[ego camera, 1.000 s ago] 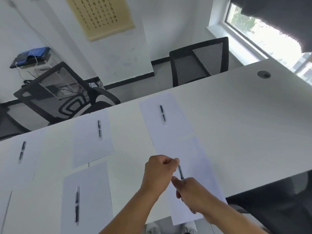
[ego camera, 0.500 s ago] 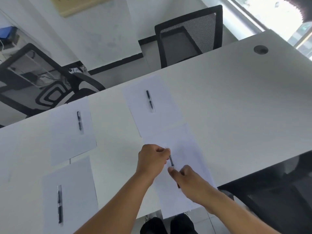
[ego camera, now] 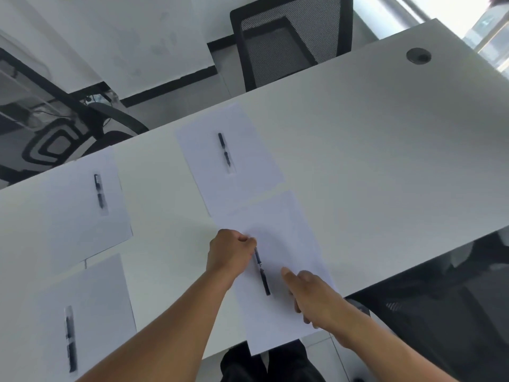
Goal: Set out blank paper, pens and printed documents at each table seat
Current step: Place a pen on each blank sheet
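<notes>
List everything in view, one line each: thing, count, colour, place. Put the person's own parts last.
table: one, white, runs across the view.
paper sheets: four, white; two on the far side, two on the near side, the near right one overhanging the edge.
pens: four, dark, one lying on each sheet.
cable hole: one, dark, far right of the table.
mesh chair: one, black, beyond the table.
patterned chair: one, black and white, far left.
left hand: pinches the top end of the near right pen.
right hand: fingers loose, beside that pen, over its sheet.
</notes>
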